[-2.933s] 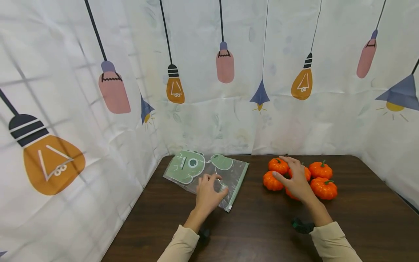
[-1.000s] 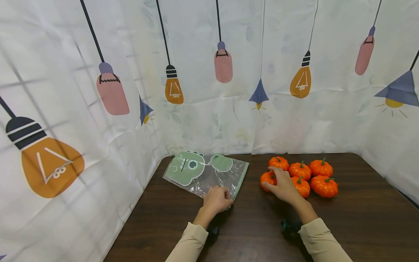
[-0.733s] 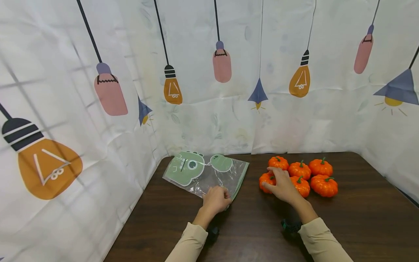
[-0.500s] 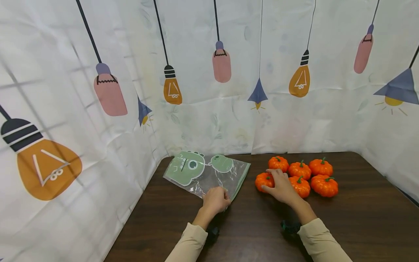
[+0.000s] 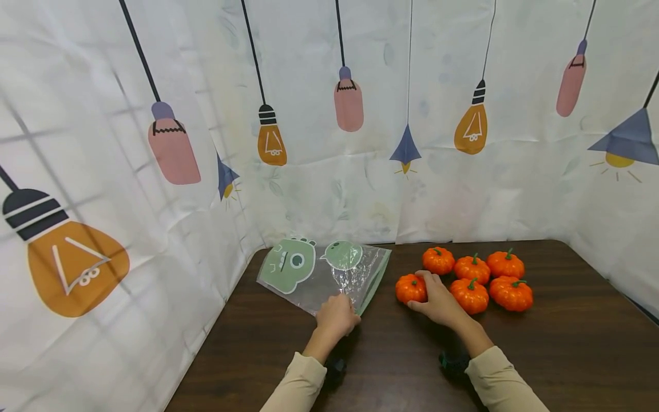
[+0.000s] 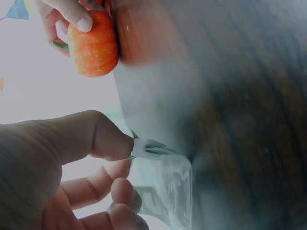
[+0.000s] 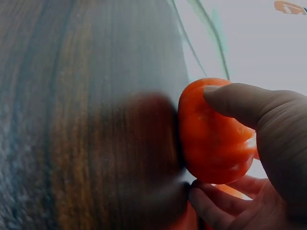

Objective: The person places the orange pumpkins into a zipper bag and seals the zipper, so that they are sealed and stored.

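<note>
Mini pumpkin point(image 5: 409, 289) and zip bag point(image 5: 324, 277), both grabbed
Pumpkin's gripped by the fingers point(image 7: 211, 206) of the right hand point(image 5: 440, 303), right down at the bench point(image 5: 396, 360), between the bag and five other mini pumpkins point(image 5: 511, 293) bunched toward the back edge. Bag's laid out by the back-left corner, its zip end point(image 6: 140, 147) pinched by the left hand's point(image 5: 336, 316) thumb and fingers.
</note>
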`<state>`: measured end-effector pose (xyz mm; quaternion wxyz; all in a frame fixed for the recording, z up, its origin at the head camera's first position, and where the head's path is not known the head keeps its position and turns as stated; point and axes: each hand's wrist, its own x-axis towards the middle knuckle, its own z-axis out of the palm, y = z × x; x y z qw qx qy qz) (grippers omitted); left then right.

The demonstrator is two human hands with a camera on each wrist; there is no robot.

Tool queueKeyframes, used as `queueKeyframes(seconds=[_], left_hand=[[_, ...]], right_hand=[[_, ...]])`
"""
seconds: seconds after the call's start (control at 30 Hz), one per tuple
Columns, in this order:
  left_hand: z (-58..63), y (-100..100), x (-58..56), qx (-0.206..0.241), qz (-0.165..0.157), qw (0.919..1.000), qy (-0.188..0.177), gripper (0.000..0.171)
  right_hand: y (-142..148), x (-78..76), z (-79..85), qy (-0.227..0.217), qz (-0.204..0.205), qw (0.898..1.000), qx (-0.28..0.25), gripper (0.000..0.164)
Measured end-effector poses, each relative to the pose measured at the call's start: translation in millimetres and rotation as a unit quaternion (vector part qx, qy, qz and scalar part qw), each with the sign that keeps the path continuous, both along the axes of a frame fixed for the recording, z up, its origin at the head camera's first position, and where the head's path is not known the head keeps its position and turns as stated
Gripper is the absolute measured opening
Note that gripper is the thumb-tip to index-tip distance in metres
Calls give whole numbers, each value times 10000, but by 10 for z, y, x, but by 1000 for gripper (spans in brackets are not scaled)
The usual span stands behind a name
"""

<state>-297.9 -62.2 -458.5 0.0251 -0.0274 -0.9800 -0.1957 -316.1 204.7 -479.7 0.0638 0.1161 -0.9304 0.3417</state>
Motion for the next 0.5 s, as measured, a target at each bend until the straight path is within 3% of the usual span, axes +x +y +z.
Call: queueKeyframes(seconds=[0.2,0.37,0.5], left_hand=[[10,-24,30,148,-169,9997,104,29],[9,-10,37,143,-452,9947,914,22],[8,22,25,163,-475,9863,1573,22]], right_hand=[[1,-8,-20,-109,34,9997,-218,78],[9,-25,-47,-73,31,9997,-241,78],[19,-31,-58,-21,16,9997,-232,77]])
